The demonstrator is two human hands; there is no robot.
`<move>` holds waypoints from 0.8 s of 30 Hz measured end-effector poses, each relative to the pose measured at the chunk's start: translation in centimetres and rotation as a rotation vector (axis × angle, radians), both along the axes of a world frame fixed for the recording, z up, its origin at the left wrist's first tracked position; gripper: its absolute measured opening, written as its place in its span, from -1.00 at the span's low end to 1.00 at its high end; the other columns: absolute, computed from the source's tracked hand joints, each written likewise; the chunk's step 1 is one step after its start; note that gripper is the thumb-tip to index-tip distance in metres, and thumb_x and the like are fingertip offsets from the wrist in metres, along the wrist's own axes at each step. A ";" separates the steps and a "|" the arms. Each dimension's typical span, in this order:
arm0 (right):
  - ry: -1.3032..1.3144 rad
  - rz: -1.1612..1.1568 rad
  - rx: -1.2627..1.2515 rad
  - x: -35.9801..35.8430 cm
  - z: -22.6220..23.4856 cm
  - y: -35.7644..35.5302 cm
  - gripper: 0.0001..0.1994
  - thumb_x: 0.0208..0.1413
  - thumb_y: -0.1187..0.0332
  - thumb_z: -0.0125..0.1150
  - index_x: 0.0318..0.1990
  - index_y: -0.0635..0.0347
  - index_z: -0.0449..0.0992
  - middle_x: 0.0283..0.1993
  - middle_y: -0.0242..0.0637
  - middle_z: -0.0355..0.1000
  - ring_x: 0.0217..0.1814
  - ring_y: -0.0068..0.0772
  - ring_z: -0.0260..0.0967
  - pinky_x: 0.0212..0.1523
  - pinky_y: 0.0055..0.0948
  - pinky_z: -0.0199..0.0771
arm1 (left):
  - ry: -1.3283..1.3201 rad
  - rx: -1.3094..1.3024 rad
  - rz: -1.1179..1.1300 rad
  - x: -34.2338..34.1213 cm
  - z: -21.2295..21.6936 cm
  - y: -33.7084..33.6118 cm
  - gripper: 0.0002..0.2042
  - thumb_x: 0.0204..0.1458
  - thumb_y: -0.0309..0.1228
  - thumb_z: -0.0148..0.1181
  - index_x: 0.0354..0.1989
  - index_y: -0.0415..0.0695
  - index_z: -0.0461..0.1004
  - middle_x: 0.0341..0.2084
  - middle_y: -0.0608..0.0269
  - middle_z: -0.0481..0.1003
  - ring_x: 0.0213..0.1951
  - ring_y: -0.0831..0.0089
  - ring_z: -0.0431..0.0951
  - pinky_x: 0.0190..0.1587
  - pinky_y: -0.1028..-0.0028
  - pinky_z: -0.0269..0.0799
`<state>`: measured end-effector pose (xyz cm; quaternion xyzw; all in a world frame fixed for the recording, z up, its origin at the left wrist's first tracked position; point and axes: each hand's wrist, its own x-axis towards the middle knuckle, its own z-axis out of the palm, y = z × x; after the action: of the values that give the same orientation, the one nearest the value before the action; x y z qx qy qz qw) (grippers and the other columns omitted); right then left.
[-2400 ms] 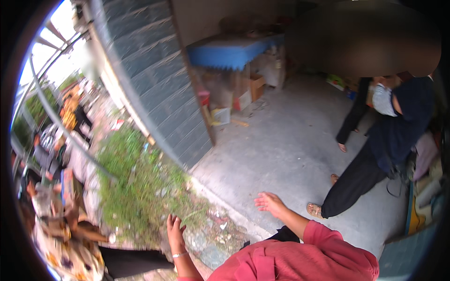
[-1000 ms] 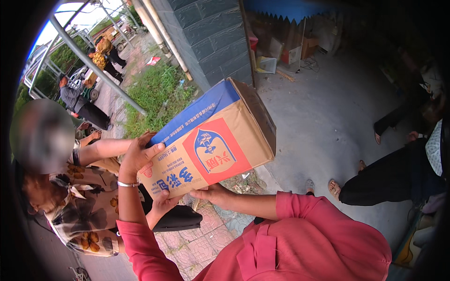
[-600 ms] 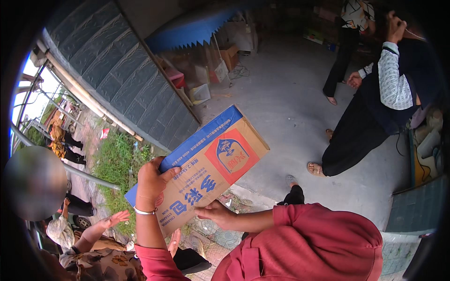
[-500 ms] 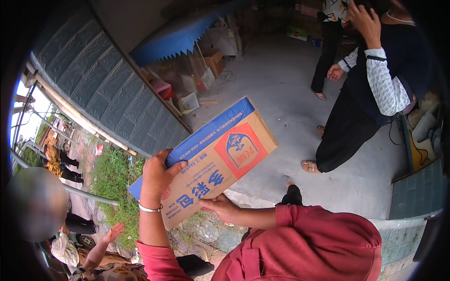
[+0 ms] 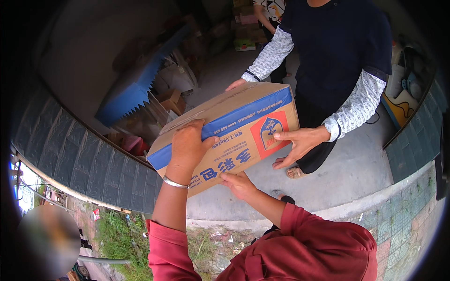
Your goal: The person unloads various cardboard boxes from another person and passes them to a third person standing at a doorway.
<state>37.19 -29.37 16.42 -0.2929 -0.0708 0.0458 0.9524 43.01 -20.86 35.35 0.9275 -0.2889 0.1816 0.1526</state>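
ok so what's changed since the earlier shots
The cardboard box went from the co-worker at left into the left hand and right hand, then swung right toward the dark-clothed co-worker, whose hands now come up to it. The two-handed hold remains.

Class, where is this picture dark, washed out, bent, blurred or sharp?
Head view, top left: the room is dim; head view, left: the tiled wall looks bowed; head view, lower left: the sky burns white, a round patch is blurred; head view, centre: the box looks sharp.
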 end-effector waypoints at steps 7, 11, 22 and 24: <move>-0.015 -0.126 0.066 3.4 0.7 -1.7 -0.47 -0.03 0.39 0.13 0.10 0.18 0.08 0.08 -0.22 0.18 0.13 -0.30 0.13 0.05 -0.19 0.21 | -0.213 0.097 -0.098 2.0 -0.4 -1.8 -0.47 -0.24 -0.35 0.24 -0.03 -0.28 0.29 -0.04 -0.06 0.31 0.07 0.10 0.24 0.10 0.34 0.11; -0.050 -0.227 -0.050 5.3 3.0 -3.1 -0.22 0.02 0.36 0.08 0.24 0.25 -0.36 0.26 -0.08 -0.12 0.24 -0.26 -0.02 0.06 -0.18 0.19 | -0.250 -0.014 -0.008 -0.6 -0.2 -1.1 -0.39 -0.21 -0.32 0.21 0.06 -0.26 0.18 0.08 -0.06 0.17 0.19 0.05 0.03 0.16 0.30 0.00; 0.187 0.339 -0.500 -4.6 -6.2 3.7 -0.45 0.08 0.34 -0.02 0.19 0.28 -0.05 0.20 0.00 0.01 0.17 -0.13 0.09 0.02 -0.17 0.24 | 0.325 -0.506 0.445 -19.8 -21.1 15.0 -0.35 -0.13 -0.25 0.19 0.11 -0.30 0.09 0.10 -0.17 0.10 0.18 -0.04 0.02 0.16 0.26 0.02; 0.177 0.442 -0.556 -5.8 -8.0 4.5 -0.48 0.08 0.34 -0.02 0.17 0.29 0.00 0.16 -0.03 0.08 0.10 -0.17 0.17 -0.05 -0.21 0.29 | 0.370 -0.574 0.639 -26.0 -26.5 18.2 -0.35 -0.11 -0.23 0.18 0.11 -0.29 0.09 0.09 -0.17 0.11 0.16 0.02 0.06 0.15 0.30 0.03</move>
<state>31.37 -24.84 8.45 -0.5133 -0.0343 0.2932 0.8059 17.00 -2.64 8.88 0.9071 0.1051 0.1237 0.3883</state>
